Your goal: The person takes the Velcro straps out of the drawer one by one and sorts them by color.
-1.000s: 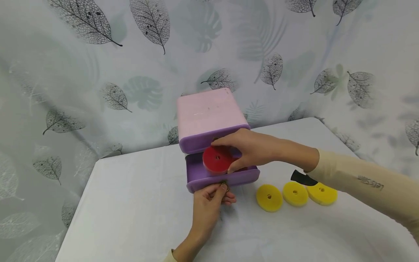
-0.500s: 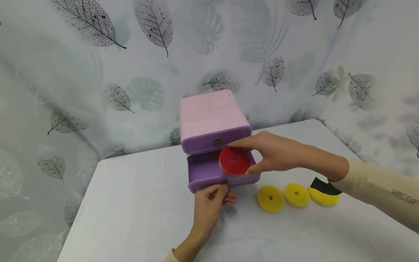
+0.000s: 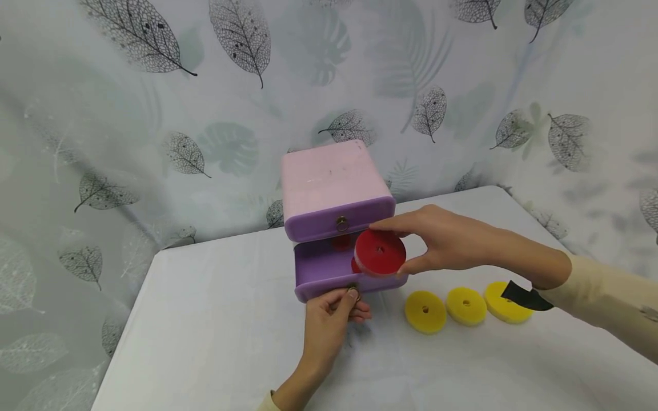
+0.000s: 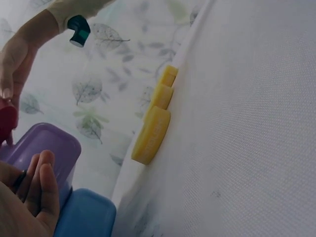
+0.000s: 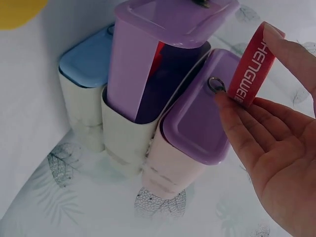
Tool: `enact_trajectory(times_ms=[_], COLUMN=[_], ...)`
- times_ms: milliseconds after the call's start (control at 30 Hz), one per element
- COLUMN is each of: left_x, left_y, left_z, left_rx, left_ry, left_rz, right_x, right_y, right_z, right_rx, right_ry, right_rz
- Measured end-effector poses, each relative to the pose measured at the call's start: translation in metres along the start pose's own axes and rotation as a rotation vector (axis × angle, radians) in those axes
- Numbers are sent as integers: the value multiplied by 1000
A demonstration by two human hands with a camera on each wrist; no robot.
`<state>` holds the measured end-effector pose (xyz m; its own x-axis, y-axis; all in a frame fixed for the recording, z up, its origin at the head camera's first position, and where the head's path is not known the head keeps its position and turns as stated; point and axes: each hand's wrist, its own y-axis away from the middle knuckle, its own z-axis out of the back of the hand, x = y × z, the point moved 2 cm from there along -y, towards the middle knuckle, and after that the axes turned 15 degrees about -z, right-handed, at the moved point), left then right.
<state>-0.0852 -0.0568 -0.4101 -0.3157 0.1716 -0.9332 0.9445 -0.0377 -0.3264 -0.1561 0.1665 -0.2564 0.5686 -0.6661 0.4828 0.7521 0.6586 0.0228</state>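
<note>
A red roll of tape [image 3: 379, 253], with white lettering round its edge, is gripped by my right hand [image 3: 447, 237] between thumb and fingers. It is over the right front of the pulled-out purple drawer [image 3: 321, 265]. Further red pieces [image 3: 341, 243] show inside that drawer, partly hidden. At the drawer's front my left hand [image 3: 329, 322] pinches its ring pull [image 3: 354, 292]. In the right wrist view the held roll [image 5: 254, 66] stands edge-on beside the upper drawer's front [image 5: 202, 108].
Above, a pink box with a purple drawer [image 3: 329, 171] is stacked, its drawer in. Below sits a blue drawer [image 4: 86, 215], seen in the wrist views. Three yellow rolls [image 3: 425, 312] lie in a row on the white table [image 3: 205, 342], to the right. A leaf-patterned cloth hangs behind.
My right hand has lifted the red roll and moved it right, from inside the drawer to over its right front. The left hand has stayed at the ring pull.
</note>
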Motion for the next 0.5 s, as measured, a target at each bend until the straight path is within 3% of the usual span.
enact_trajectory(times_ms=[500], left_x=[-1], left_y=[-1], left_z=[1], left_rx=[0], left_ry=[-6], left_rz=[-5], right_x=[-3], right_y=[21], right_z=[9], right_rx=[-48], right_ry=[-7], right_rz=[35])
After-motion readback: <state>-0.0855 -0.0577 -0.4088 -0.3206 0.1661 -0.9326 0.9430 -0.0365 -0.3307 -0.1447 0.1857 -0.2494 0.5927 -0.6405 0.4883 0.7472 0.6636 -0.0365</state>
